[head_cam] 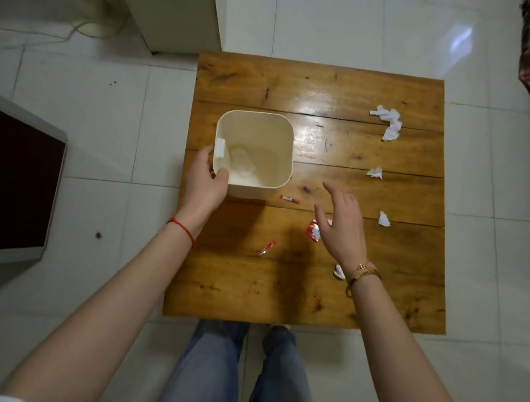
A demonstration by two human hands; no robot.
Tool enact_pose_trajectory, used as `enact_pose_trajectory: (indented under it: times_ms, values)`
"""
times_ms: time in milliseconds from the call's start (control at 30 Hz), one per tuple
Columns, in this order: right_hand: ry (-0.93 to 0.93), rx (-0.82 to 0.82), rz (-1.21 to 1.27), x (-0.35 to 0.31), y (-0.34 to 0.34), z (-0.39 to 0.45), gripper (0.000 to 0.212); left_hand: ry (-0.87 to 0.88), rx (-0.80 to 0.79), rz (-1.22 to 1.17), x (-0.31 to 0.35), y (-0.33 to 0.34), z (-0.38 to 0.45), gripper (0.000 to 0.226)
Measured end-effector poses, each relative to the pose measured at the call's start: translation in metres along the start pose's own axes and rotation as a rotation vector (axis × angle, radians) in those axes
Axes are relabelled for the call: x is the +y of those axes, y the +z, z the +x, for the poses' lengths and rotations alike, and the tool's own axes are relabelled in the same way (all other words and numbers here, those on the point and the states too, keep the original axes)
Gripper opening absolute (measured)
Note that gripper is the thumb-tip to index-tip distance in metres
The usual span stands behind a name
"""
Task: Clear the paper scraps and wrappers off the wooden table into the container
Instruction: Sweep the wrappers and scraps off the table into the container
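The left hand [207, 181] grips the cream container [253, 153] at its near-left corner, fingers wrapped on the rim, on the desk [278, 290]. The right hand [339, 226] hovers open, fingers spread, over a red wrapper [313, 231] — holding nothing. White paper scraps [389, 122] lie well apart, far right. A hasty sweep could likely flick light scraps onto the floor — or tip the container.
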State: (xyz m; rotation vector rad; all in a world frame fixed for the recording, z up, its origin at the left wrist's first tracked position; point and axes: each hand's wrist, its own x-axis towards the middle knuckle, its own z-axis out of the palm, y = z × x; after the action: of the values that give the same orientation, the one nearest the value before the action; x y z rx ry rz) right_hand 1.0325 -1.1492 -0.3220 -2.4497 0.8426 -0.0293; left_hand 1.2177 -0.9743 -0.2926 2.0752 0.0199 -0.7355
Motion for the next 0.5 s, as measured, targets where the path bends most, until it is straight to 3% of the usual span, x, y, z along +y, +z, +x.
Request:
enact_pose_trajectory:
  times_ms: [500]
  values:
    - [-0.22,-0.122,-0.103,0.076,-0.013,-0.129,0.047,-0.151,0.168,-0.118,-0.121,0.037,-0.247,0.063]
